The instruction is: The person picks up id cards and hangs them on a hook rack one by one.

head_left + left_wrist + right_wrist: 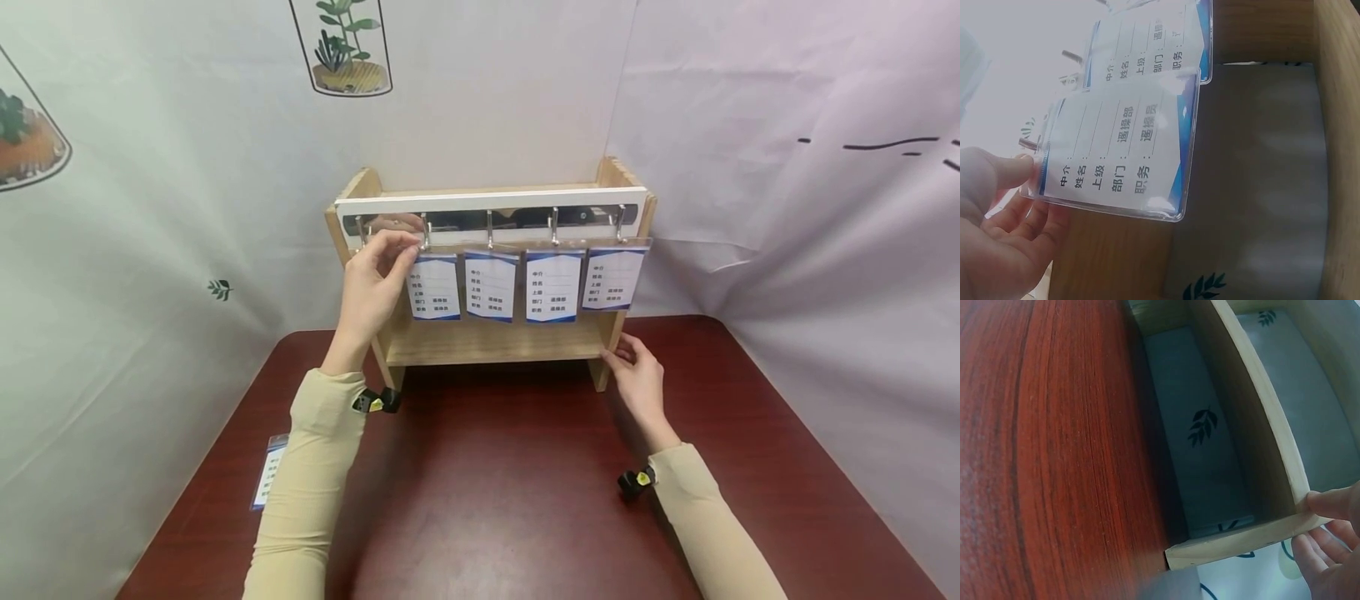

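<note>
My left hand [372, 287] pinches the upper corner of a clear-sleeved ID badge [435, 289] at the second hook from the left. In the left wrist view, the thumb lies across the edge of this badge [1116, 147], close to a metal hook [1027, 144]. Three more badges hang on the hooks to its right, one of them the rightmost badge [615, 279]. With thumb and fingers, my right hand [637, 375] grips the lower right side panel of the wooden rack [495, 352]. The right wrist view shows the thumb at the joint of shelf and side panel [1241, 540].
On the dark red table [480, 500], another badge [270, 471] lies at the left, partly covered by my left sleeve. The leftmost hook [360, 229] bears no badge. White printed curtains [825, 250] enclose the table at the back and sides.
</note>
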`<state>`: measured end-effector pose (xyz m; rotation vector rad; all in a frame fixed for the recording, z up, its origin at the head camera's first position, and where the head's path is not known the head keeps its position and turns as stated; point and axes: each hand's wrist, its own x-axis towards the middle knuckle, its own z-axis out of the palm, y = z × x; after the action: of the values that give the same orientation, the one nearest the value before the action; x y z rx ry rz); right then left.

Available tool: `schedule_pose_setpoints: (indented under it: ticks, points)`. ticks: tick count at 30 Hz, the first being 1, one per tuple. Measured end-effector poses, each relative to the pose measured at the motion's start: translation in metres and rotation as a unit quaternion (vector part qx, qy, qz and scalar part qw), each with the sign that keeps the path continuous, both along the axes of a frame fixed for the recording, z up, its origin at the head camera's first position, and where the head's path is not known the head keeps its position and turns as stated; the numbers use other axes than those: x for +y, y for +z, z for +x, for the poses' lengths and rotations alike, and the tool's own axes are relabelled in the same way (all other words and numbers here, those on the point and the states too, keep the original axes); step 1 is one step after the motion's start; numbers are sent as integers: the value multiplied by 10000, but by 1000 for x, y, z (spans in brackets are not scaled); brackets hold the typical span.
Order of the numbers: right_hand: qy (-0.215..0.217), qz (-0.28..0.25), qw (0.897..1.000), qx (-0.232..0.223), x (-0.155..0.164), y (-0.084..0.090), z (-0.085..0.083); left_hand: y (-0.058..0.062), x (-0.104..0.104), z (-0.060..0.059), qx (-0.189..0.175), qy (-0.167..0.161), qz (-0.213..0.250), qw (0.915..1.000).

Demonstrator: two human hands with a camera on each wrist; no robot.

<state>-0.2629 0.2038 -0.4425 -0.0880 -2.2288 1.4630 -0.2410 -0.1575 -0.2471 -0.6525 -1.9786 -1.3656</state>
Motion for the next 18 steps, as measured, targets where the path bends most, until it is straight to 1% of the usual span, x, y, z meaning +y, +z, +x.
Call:
schedule_pose_setpoints:
  ticks: [4,8,13,16,18]
  points:
    - [-16,104,9999,-20,0,0,0,-1,-1,-2,-74,-30,104,9999]
    - [-12,140,9999,-34,0,0,0,-3,-2,-3,-191,14,150,9997]
    - [-27,73,10000,-15,0,1,0,-5,-4,-1,-264,110,66,9996]
    - [-40,48,10000,-5,0,1,0,-7,-6,1,-260,213,17,9994]
    - [-51,53,10000,-20,-1,1,1,-8,-7,2,-242,218,23,9995]
